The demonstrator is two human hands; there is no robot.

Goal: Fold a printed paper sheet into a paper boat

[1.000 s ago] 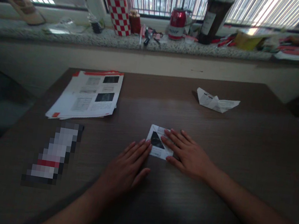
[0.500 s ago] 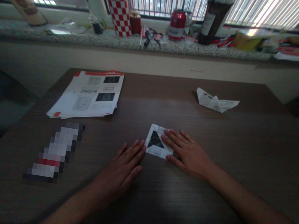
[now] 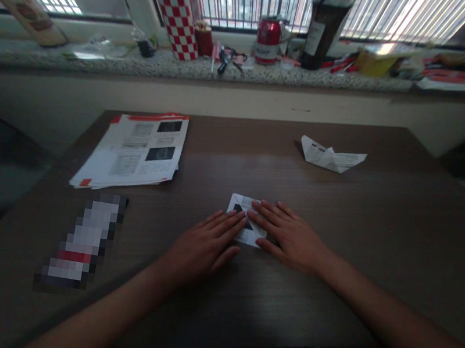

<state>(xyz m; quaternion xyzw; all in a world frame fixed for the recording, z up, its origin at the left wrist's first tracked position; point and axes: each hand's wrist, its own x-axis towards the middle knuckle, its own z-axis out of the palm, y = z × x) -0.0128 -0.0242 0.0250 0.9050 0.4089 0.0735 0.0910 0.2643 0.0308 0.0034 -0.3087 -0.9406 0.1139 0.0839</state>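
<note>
A small folded piece of printed paper [image 3: 242, 204] lies flat on the brown wooden table [image 3: 341, 215], near its middle. My left hand [image 3: 203, 246] lies flat with fingers stretched out, its fingertips resting on the paper's left part. My right hand [image 3: 289, 235] is flat too, fingers spread, pressing down on the paper's right part. The fingertips of both hands almost meet over the paper. Neither hand grips anything.
A folded paper boat [image 3: 332, 157] sits at the far right of the table. A stack of printed sheets [image 3: 137, 150] lies at the far left, with a blurred-out object [image 3: 83, 241] in front of it. The window sill [image 3: 100, 62] behind holds a red can [image 3: 268, 39], a dark bottle [image 3: 320, 26] and a red-checked carton [image 3: 180, 26].
My left hand slid left off the paper, then came back right and forward onto it. My right hand stayed pressed on the paper.
</note>
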